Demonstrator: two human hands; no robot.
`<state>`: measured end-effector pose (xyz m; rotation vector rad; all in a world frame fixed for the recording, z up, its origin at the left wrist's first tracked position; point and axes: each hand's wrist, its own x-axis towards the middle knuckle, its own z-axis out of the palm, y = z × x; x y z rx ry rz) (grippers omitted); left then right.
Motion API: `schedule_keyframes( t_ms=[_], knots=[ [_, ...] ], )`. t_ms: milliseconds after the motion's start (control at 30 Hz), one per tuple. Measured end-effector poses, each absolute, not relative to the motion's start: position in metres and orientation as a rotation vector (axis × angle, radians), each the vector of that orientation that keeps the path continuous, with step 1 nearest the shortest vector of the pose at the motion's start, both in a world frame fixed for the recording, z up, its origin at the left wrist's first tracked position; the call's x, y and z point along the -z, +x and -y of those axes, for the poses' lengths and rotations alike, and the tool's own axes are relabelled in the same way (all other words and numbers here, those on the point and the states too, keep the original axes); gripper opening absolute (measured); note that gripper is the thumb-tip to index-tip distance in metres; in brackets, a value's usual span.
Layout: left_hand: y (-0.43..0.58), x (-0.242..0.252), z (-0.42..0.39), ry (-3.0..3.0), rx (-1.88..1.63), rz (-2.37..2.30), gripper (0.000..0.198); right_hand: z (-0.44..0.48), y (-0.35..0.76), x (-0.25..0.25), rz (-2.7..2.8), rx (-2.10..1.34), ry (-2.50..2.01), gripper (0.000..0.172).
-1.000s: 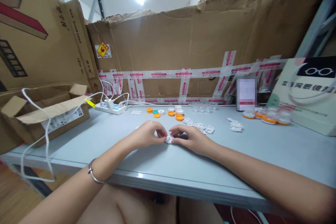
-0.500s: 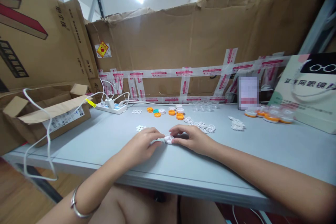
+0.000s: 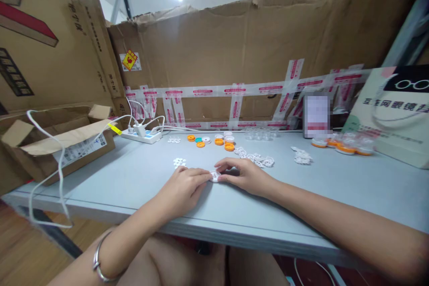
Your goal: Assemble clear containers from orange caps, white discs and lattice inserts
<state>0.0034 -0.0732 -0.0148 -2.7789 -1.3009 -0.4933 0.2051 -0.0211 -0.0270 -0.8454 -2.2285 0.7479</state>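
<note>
A small round white plastic part lies on the grey table between my hands. My right hand grips its right edge between thumb and fingers. From the other side, the fingers of my left hand are held together, their tips pressed on the part's left edge. Fine detail inside the part is too small to make out. Just beyond my left hand is a group of small white discs. White openwork pieces lie in a loose pile behind my right hand.
Orange, teal and white rings sit toward the back, with more orange and white rings beside them. Clear cups line the cardboard. At right are capped clear pieces, a phone-like screen and a paper bag; a power strip is left.
My left fingers have closed together and come down onto the left edge of the white part. My right hand keeps its grip in nearly the same place.
</note>
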Motion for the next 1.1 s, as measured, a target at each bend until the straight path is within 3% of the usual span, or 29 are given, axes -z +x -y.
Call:
schedule_keyframes(
  t_ms=[300, 733, 900, 1033, 1100],
  knots=[
    [0.006, 0.01, 0.077, -2.73, 0.346, 1.298, 0.044, 0.021, 0.202, 0.027, 2.242, -0.721, -0.837, 0.017],
    [0.012, 0.005, 0.081, -2.666, 0.169, 1.273, 0.041, 0.021, 0.2, 0.028, 2.326, -0.569, -0.741, 0.017],
    [0.003, 0.004, 0.077, -2.805, 0.399, 1.307, 0.042, 0.022, 0.2, 0.026, 2.34, -0.554, -0.722, 0.017],
    [-0.023, -0.008, 0.063, -2.716, 0.833, 1.469, 0.03, 0.024, 0.2, 0.024, 2.336, -0.602, -0.755, 0.019],
    [-0.04, -0.012, 0.055, -2.593, 0.877, 1.583, 0.024, 0.024, 0.201, 0.023, 2.335, -0.605, -0.773, 0.019]
  ],
)
